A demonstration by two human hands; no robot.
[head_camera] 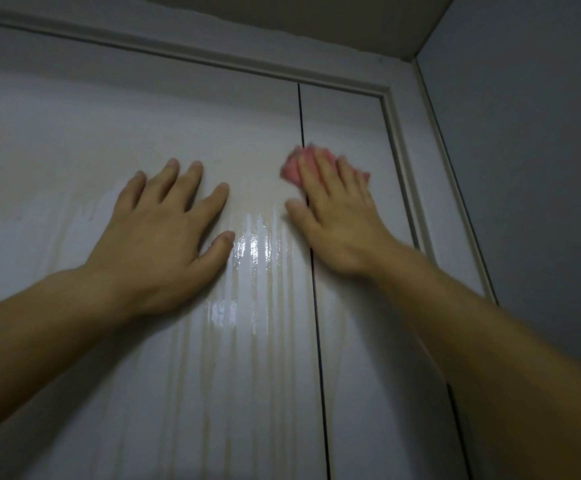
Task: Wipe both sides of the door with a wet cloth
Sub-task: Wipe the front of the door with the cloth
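A white door (pixel 109 126) fills the view, with a thin dark vertical groove running down it right of centre. Wet streaks shine on the door between my hands and run downward. My left hand (pixel 168 233) lies flat on the door with fingers spread and holds nothing. My right hand (pixel 337 209) presses a pink cloth (pixel 291 169) against the door over the groove, high up. Most of the cloth is hidden under the fingers, and the right hand is blurred.
The white door frame (pixel 400 140) runs across the top and down the right side. A grey wall (pixel 524 168) stands close on the right. The ceiling (pixel 316 15) is just above the frame.
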